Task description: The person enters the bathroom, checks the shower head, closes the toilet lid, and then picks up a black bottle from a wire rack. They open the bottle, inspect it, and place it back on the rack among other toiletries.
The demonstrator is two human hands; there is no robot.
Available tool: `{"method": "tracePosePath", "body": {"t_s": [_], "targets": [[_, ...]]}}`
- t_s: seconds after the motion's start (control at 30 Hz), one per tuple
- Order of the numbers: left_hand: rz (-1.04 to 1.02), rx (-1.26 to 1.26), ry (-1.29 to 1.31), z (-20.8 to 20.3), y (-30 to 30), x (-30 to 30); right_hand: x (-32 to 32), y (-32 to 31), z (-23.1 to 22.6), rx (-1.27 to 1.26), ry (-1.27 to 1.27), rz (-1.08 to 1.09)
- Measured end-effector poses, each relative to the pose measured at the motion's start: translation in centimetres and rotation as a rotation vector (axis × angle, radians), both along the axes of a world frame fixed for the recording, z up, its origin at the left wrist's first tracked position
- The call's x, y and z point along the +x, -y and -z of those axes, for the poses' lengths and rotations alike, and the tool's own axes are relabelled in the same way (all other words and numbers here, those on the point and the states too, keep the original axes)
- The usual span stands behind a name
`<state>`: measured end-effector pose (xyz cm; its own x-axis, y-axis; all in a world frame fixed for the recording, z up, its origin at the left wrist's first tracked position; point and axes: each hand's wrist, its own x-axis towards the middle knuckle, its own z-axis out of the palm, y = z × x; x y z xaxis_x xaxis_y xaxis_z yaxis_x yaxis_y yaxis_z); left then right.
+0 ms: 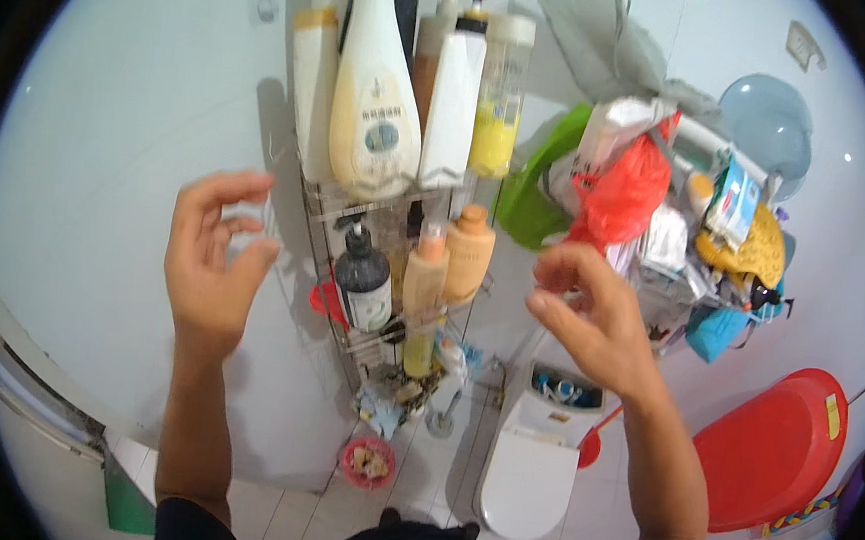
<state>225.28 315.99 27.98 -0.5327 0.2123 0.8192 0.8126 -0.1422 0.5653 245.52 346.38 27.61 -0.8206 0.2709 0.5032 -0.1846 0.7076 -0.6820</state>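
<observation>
Both hands are raised in front of a metal wire rack (319, 207) of bottles. My left hand (214, 265) is left of the rack, fingers bent, thumb apart, holding nothing. To the right, my right hand (590, 316) is curled loosely with a gap between thumb and fingers, and nothing shows in it. On the rack's top shelf stand a large white and cream bottle (376, 96), a white bottle with a black cap (451, 116), a yellow-bottomed clear bottle (495, 134) and others. Below are a black pump bottle (364, 280), a peach spray bottle (426, 275) and an orange-capped peach bottle (469, 253).
A white toilet (528, 477) stands below my right hand. Right of the rack is a cluttered pile with a red plastic bag (626, 193) and a yellow item (750, 242). A red tub (771, 454) leans at the far right. A pink basket (367, 462) sits on the tiled floor.
</observation>
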Motion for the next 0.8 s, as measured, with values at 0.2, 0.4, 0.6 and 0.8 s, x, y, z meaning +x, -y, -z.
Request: {"method": "tracePosePath", "body": {"t_s": [0.2, 0.4, 0.6, 0.8], "targets": [[0.194, -0.208, 0.402, 16.4, -0.7, 7.2, 10.1, -3.1, 18.3, -0.519, 0.27, 0.015], [0.482, -0.446, 0.908, 27.4, -8.0, 15.8, 19.1, -2.0, 32.2, -0.903, 0.407, 0.203], [0.759, -0.647, 0.957, 32.9, -14.3, 21.7, 26.7, -2.0, 36.5, -1.059, 0.518, 0.307], [0.898, -0.91, 0.856, 32.5, -19.0, 26.3, 33.5, -1.3, 37.1, -1.053, 0.471, 0.488]]}}
